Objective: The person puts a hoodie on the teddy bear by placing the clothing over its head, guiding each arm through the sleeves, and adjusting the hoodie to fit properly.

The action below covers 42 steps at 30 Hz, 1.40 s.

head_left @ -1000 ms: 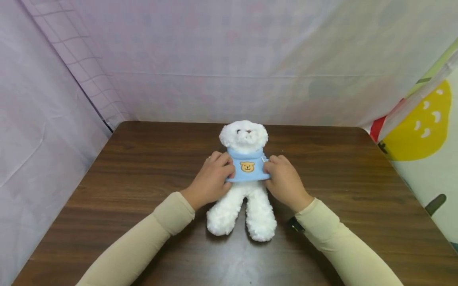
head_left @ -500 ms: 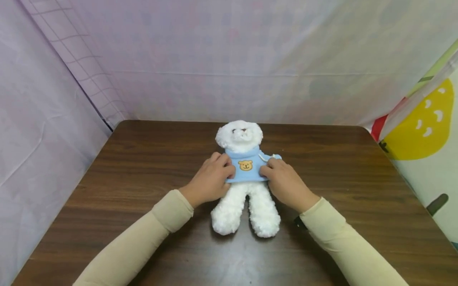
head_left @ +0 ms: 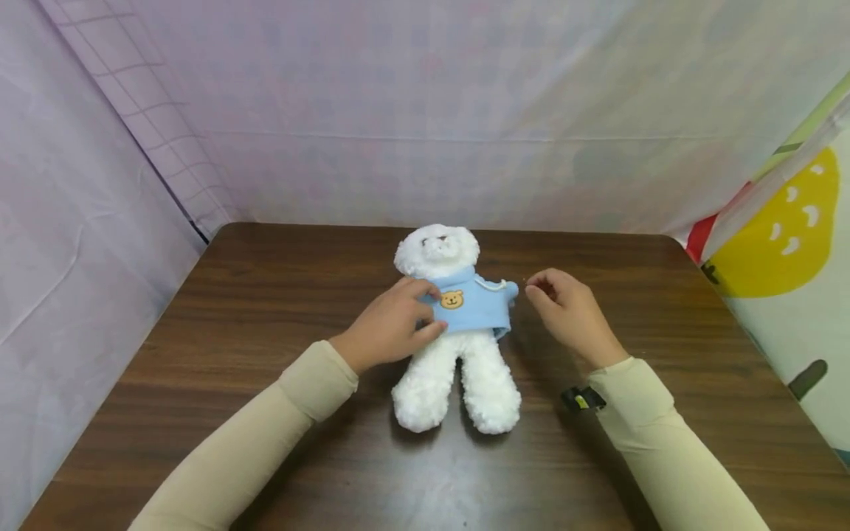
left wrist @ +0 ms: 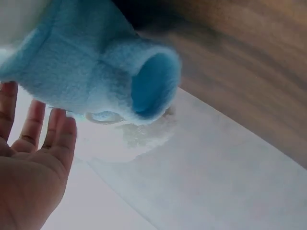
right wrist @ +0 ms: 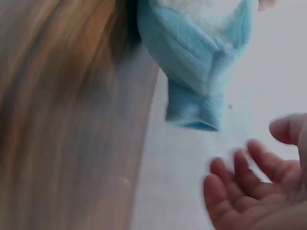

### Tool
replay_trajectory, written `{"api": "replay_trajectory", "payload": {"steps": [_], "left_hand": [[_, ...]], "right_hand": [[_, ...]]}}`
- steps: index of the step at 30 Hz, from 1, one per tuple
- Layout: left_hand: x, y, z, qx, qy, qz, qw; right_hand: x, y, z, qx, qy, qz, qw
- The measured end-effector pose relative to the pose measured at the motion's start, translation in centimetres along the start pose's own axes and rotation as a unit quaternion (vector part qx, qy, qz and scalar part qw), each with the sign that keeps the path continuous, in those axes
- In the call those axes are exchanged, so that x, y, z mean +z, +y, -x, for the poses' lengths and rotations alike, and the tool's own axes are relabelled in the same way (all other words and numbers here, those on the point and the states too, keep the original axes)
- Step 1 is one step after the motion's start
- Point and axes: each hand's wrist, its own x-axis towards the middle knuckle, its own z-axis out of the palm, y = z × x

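Observation:
A white plush bear [head_left: 488, 383] lies on its back with its head toward the far table edge. It wears a light blue shirt [head_left: 478, 311] with a bear-face patch and a white cord at the neck. My left hand [head_left: 392, 323] rests on the shirt's left side, and in the left wrist view its fingers [left wrist: 60, 134] are fairly straight against the fabric. A sleeve [left wrist: 156, 88] there shows a hollow opening with no paw in it. Off to the right of the shirt, my right hand [head_left: 571, 313] hovers with loosely bent fingers and nothing in them.
The brown wooden table [head_left: 265, 295] carries the bear. Pale curtains [head_left: 398, 110] hang behind and to the left. At the right is a cloth with a yellow print [head_left: 783, 228]. A black wrist strap [head_left: 583, 399] sits on the right wrist.
My right hand has let go of the shirt's right side and moved right. The left fingers have loosened on the shirt. The bear's head and shirt have shifted slightly left; the right sleeve shows.

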Motion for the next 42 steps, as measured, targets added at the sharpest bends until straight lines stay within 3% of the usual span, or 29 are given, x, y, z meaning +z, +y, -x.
{"api": "replay_trajectory", "payload": {"steps": [4, 7, 11, 15, 20, 22, 25, 29, 31, 38, 42], "left_hand": [[0.2, 0.1, -0.6, -0.004, -0.039, -0.020, 0.9990], [0.2, 0.3, -1.0, -0.002, -0.067, -0.033, 0.9972], [0.1, 0.4, -1.4, 0.005, -0.097, -0.063, 0.9932], [0.3, 0.6, -1.5, 0.009, -0.115, -0.094, 0.9889], [0.5, 0.9, -1.8, 0.002, -0.110, -0.100, 0.9889], [0.5, 1.0, -1.9, -0.003, -0.107, -0.098, 0.9894], [0.4, 1.1, -1.8, -0.008, -0.111, -0.099, 0.9888], [0.4, 0.9, -1.7, -0.006, -0.114, -0.105, 0.9878], [0.4, 0.7, -1.6, -0.003, -0.114, -0.108, 0.9876], [0.4, 0.6, -1.5, -0.004, -0.122, -0.100, 0.9875], [0.4, 0.6, -1.6, -0.007, -0.124, -0.096, 0.9875]], "right_hand": [[1.1, 0.5, -0.6, 0.068, -0.100, -0.037, 0.992], [1.7, 0.5, -0.8, 0.080, -0.123, -0.061, 0.987], [1.8, 0.4, -0.8, 0.081, -0.128, -0.078, 0.985], [1.9, 0.2, -0.6, 0.052, -0.128, -0.053, 0.989], [2.6, -0.3, -0.3, -0.013, -0.061, -0.018, 0.998], [2.9, -0.4, -0.3, -0.020, -0.035, -0.010, 0.999], [2.9, -0.3, -0.4, 0.009, -0.036, -0.019, 0.999], [2.7, 0.0, -0.6, 0.086, -0.096, -0.060, 0.990], [2.7, 0.2, -0.6, 0.096, -0.120, -0.064, 0.986], [3.2, -0.1, -0.6, 0.012, -0.087, -0.042, 0.995], [3.4, -0.3, -0.3, -0.012, -0.080, -0.022, 0.997]]}}
